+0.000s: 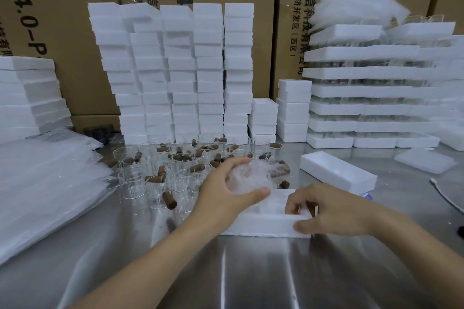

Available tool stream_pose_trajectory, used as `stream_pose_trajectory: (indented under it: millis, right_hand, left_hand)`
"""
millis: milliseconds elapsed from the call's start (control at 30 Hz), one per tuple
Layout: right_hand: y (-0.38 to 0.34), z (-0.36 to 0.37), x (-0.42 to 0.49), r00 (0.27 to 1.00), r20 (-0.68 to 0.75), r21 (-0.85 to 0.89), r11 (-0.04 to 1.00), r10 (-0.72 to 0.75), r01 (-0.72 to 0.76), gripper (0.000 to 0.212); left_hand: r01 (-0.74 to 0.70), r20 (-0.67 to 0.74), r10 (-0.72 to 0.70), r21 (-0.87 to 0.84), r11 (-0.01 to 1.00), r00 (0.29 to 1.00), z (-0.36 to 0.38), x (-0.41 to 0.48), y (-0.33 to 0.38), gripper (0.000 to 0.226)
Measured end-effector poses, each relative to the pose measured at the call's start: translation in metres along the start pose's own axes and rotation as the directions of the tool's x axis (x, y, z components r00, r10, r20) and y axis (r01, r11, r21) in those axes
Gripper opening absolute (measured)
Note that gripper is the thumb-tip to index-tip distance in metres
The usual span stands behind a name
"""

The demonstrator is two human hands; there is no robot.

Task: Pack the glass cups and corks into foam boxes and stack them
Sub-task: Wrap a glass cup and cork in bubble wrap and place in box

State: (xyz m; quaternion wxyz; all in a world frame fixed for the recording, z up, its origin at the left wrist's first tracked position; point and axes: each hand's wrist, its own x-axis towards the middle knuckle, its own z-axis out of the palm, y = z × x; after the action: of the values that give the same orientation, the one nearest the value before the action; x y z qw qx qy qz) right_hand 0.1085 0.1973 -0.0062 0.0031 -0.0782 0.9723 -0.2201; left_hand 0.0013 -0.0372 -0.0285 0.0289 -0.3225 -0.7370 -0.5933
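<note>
Just below the wrapped cup (pixel 247 178) gripped in the left hand (pixel 221 192), the box (pixel 263 225) lies crosswise, the right hand (pixel 334 211) pinching its end.

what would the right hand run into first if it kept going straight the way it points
Most likely the bubble-wrapped cup gripped by the left hand: the right hand, holding the near corner of the foam box, points left across the box toward it. Height is unclear, so it might pass underneath.
</note>
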Motion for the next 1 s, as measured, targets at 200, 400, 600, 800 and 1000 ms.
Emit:
stream_pose_trajectory:
  millis: [200,400,600,800,1000]
  right_hand:
    - [0.004,-0.001,0.002,1.000,-0.001,0.004,1.000,-0.009,0.009,0.013]
    - [0.008,-0.001,0.004,1.000,-0.015,-0.014,1.000,-0.015,0.014,0.015]
    - [0.008,-0.001,0.003,1.000,-0.011,-0.023,1.000,0.013,-0.013,0.012]
    - [0.011,0.000,0.005,1.000,-0.027,-0.028,0.999,0.015,-0.016,0.013]
    - [0.011,0.000,0.005,1.000,-0.022,-0.006,1.000,-0.006,0.006,0.009]
  left_hand:
    - [-0.002,0.084,-0.014,0.188,0.982,0.996,0.002,0.001,-0.011,0.059]
    - [0.036,0.099,-0.061,0.240,0.970,0.993,-0.003,0.007,-0.016,0.051]
    - [0.040,0.143,-0.087,0.302,0.952,0.986,-0.005,0.004,-0.018,0.057]
    - [0.057,0.223,-0.138,0.334,0.941,0.965,-0.005,0.006,-0.016,0.057]
    - [0.058,0.249,-0.172,0.409,0.911,0.953,-0.004,0.003,-0.014,0.063]
